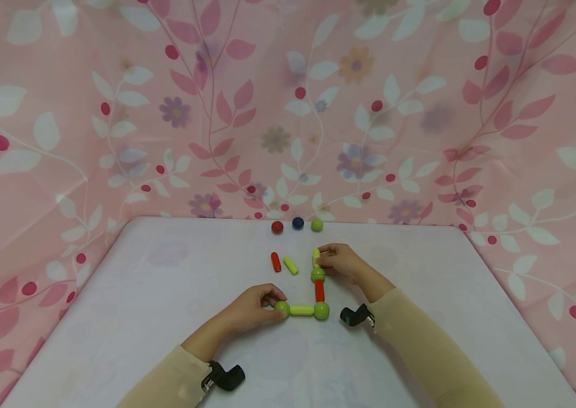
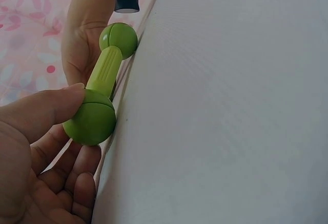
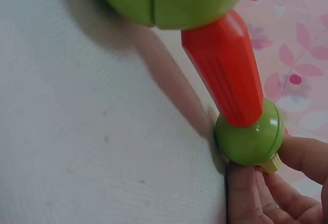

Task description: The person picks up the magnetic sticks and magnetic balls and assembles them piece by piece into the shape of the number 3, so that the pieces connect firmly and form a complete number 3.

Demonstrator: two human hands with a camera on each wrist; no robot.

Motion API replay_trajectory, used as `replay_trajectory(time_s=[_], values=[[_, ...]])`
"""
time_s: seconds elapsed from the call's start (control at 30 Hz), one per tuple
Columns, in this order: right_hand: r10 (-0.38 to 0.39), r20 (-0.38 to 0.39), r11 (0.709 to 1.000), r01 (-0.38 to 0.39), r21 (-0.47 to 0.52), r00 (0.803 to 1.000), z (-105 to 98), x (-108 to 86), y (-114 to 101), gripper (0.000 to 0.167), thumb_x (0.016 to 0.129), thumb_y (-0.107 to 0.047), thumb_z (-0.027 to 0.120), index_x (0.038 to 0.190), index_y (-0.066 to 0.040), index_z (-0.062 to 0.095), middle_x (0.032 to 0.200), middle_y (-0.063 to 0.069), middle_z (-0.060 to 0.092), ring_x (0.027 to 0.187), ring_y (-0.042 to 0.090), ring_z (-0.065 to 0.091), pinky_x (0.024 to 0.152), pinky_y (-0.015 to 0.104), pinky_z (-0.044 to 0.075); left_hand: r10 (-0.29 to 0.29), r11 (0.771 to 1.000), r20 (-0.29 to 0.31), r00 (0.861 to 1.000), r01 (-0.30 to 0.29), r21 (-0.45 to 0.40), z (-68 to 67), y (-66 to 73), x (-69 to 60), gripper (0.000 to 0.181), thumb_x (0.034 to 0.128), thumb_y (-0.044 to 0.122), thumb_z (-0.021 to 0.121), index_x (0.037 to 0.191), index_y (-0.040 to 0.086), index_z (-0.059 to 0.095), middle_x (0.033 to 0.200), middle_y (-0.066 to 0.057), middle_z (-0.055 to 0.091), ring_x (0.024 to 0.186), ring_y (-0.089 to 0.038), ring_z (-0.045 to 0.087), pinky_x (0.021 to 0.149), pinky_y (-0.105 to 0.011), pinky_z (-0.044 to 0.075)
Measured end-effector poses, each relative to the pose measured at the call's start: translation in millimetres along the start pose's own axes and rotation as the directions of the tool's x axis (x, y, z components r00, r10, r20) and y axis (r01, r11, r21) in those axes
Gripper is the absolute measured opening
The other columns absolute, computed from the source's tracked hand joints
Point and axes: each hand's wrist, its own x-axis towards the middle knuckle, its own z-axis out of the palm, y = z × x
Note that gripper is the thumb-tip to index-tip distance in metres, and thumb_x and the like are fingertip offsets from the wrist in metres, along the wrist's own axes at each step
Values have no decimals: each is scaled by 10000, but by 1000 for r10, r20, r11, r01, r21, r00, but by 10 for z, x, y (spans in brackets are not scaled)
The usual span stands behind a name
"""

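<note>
Across the white bench (image 1: pixel 140 317) I have the left hand (image 1: pixel 252 309) lower on my head view and the right hand (image 1: pixel 346 263) farther off, with the L-shaped chain (image 1: pixel 320 292) lying between them. The left fingers are clamped on the left ball (image 1: pixel 281 309), thumb above; the corner ball (image 1: pixel 321 310) and far ball (image 1: pixel 318 275) are ungripped. At the back edge sit the red ball (image 1: pixel 277 227), blue ball (image 1: pixel 298 223) and spare ball (image 1: pixel 316 225). The near rod (image 1: pixel 302 310) runs crosswise, the red rod (image 1: pixel 320 290) straight away. The right fingers pinch the top rod (image 1: pixel 316 256) from its right side, its long axis pointing away, roughly in line with the red rod through the far ball; I judge that shared line matters most, and the right hand is nearer it. How deep the top rod sits I cannot tell. Left of it lie the loose yellow rod (image 1: pixel 290 266) and loose red rod (image 1: pixel 276 262)
</note>
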Motion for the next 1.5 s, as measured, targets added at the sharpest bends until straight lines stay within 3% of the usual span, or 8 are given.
replay_trajectory(time_s=[0.6,1.13,1.27,1.5], values=[[0,-1,1000,0,-8,1000,-31,49,44,463,943,-69,696,1360,44,531,1152,153,648,905,156,649,867,316,550,5,1000,5,1000,-5,-5,-4,6,-3,261,897,249,772,1116,154,667,1005,50,650,965,-149,580,870,-317,466],[-42,14,999,43,-31,999,-91,30,30,439,959,-96,675,1350,57,546,1254,180,622,996,185,656,936,355,525,0,1000,-5,1000,0,-9,-4,-2,-6,274,888,264,782,1113,159,667,999,50,645,954,-152,580,860,-313,469],[-54,14,995,55,-82,998,-166,43,-43,424,982,-132,641,1353,51,548,1294,184,608,1050,212,650,984,377,495,1,1000,-8,1000,-1,-15,-1,-5,-3,275,886,259,785,1111,154,667,997,41,645,949,-153,581,859,-322,469],[-63,-56,996,59,-74,996,-286,134,-257,412,997,-132,624,1353,57,539,1273,179,594,1090,262,614,959,356,512,-1,1000,-3,1000,1,-9,1,16,2,276,884,262,786,1107,153,666,995,39,649,950,-149,576,864,-337,463]])
